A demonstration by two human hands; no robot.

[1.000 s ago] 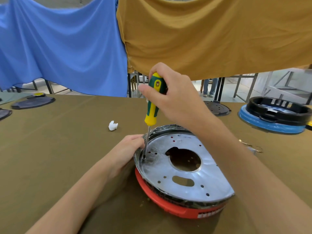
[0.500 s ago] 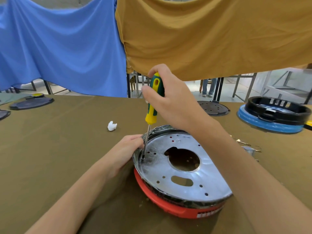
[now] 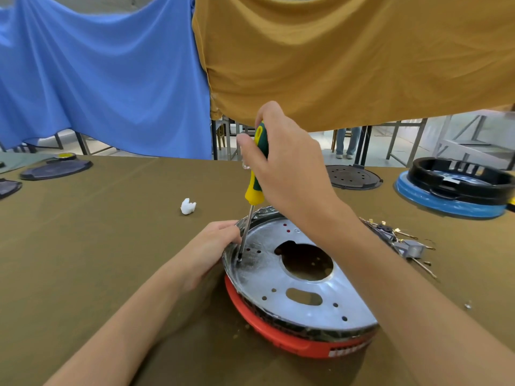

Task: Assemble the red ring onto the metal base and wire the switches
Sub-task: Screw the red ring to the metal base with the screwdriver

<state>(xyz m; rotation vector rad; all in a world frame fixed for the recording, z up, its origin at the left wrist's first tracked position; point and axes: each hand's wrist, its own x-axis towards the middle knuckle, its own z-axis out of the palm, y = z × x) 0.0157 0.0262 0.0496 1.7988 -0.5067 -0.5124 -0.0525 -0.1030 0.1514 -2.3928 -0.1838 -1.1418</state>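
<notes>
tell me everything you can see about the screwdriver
The screwdriver has a green and yellow handle that looks plastic, with a yellow collar at its lower end and a thin bare metal shaft. It stands nearly upright, leaning slightly, tip down on the metal base near that plate's left rim, at a small hole or screw there. The right hand grips the handle from above; the left hand holds the base's rim right beside the shaft.

Olive-clothed table (image 3: pixel 97 246); red ring (image 3: pixel 278 334), white scrap (image 3: pixel 188 206)
</notes>
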